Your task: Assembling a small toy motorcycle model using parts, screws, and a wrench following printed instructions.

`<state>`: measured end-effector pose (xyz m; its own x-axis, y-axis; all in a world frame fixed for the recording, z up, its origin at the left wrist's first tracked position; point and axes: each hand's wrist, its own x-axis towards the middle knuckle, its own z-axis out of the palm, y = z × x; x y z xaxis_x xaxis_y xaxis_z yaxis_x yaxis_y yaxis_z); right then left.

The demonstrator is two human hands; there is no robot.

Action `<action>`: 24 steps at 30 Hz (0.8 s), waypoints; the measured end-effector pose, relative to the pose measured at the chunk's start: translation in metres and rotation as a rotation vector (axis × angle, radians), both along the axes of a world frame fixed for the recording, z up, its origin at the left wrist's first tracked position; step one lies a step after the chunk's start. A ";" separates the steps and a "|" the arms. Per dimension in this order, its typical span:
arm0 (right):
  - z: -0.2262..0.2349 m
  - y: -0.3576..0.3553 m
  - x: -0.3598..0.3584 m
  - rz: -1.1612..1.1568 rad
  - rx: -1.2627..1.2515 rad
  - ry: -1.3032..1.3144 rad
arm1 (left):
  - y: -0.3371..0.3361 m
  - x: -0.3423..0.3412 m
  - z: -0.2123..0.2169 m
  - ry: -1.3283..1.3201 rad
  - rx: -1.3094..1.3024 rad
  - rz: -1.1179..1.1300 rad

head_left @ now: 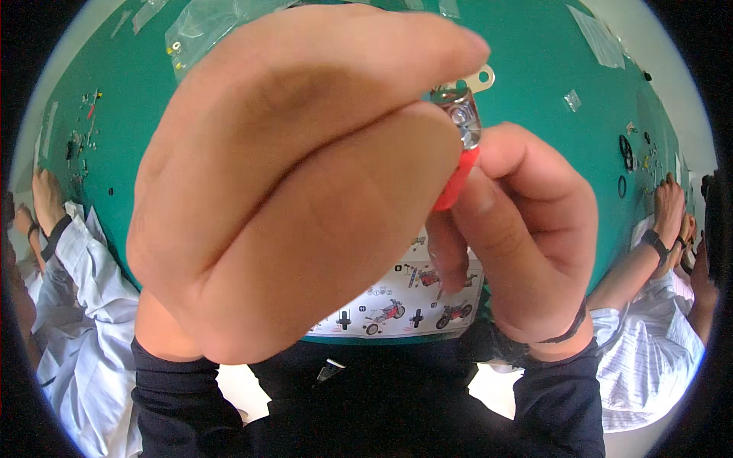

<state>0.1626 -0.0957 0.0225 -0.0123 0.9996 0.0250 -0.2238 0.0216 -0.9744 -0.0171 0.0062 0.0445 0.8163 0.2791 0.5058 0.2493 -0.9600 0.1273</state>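
Far left, a co-worker's hand [50, 200] is seen at the table edge, with small loose parts [80, 141] strewn just beyond. A strip of green tabletop [122, 114] is offered between these parts and the left hand [305, 183], by which the middle is filled; a clear plastic bag [202, 32] is partly covered along its upper edge. Below, a printed instruction sheet [385, 324] is laid at the near edge. Now the silver metal part [460, 114]: it is half hidden by the left fingers, so whether it is gripped there cannot be told. Just under it, the red piece [456, 185] is pinched by the right hand [527, 229], and a holed metal strip [473, 82] is seen above. Farther right, green room is given up to a small clear packet [573, 100], then black rings [626, 153] and another co-worker's hand [670, 202].
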 end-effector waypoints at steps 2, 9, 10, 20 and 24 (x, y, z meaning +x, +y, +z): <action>0.000 0.000 0.000 -0.013 0.021 -0.011 | 0.006 -0.002 -0.003 0.007 0.053 -0.044; 0.002 0.001 0.003 -0.095 0.018 -0.147 | 0.001 0.000 -0.014 -0.116 -0.001 -0.057; 0.001 0.001 0.003 -0.109 0.032 -0.151 | 0.000 0.000 -0.014 -0.102 -0.015 -0.041; -0.002 0.001 0.007 -0.105 0.072 -0.225 | -0.002 0.005 -0.015 -0.107 -0.022 -0.031; -0.001 0.001 0.005 -0.095 0.073 -0.232 | -0.002 0.002 -0.014 -0.081 -0.021 -0.020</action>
